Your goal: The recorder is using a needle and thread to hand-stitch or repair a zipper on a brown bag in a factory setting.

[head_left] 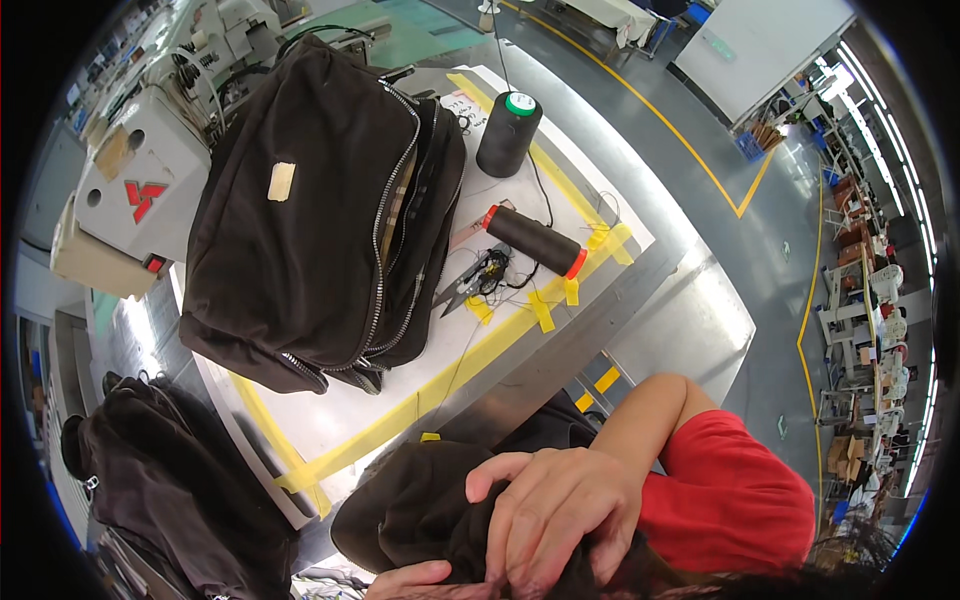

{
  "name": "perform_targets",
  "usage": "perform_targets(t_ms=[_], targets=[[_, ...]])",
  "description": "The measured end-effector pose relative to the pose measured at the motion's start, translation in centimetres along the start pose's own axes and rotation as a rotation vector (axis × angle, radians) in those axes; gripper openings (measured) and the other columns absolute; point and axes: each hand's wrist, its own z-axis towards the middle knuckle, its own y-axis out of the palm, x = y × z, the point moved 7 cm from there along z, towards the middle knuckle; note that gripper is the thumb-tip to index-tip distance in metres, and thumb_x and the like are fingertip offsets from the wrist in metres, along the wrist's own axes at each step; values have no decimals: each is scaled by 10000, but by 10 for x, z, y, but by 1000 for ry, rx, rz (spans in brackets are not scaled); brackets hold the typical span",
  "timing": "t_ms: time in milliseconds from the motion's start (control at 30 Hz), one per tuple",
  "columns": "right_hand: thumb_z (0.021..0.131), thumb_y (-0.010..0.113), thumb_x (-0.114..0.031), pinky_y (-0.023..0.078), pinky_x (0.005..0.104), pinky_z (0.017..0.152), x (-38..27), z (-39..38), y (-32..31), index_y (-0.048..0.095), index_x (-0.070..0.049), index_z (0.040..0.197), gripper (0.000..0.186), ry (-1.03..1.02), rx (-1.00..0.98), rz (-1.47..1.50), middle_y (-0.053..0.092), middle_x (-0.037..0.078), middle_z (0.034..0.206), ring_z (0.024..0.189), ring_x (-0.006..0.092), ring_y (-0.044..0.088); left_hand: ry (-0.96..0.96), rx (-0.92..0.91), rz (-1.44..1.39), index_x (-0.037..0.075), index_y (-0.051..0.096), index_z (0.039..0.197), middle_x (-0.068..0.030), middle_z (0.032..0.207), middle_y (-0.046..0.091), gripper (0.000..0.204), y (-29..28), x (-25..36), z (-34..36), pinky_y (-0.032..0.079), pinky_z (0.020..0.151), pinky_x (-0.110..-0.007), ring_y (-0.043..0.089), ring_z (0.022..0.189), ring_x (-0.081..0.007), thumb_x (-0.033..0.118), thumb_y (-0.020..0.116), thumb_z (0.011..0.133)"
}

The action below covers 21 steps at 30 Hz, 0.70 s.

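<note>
At the lower middle, my right hand (555, 505) has its fingers curled over a dark brown fabric bag (400, 500), gripping it. My left hand (405, 582) shows only a few fingers at the lower edge, holding the same bag. Just beyond, a larger dark bag (300, 230) with open zippers and a tan label lies on white paper (345, 420) taped in yellow. To its right are an upright black thread cone (505, 140), a lying spool with red ends (535, 240), and scissors (460, 290) among loose threads.
Another dark bag (180, 470) lies at the lower left. A sewing machine (130, 190) stands behind on the left. The metal table's edge (700, 310) runs along the right, beside a floor with yellow lines (650, 100) and rows of workstations (860, 350).
</note>
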Motion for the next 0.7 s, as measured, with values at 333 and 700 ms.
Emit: perform_targets(t_ms=[333,700], targets=[[727,654,-154,198,448,1032,3,-3,-2,637,-53,949,244,25,26,-19,651,48,924,905,229,621,-10,10,33,71,559,697,-69,661,595,158,1,-2,0,430,915,-424,605,704,-225,185,669,694],[872,573,-316,149,489,1059,17,-8,-11,617,-19,1021,335,94,13,12,635,85,970,930,271,618,-99,68,107,58,543,690,-79,649,582,134,1,-9,4,436,908,-423,596,688,-221,150,641,693]])
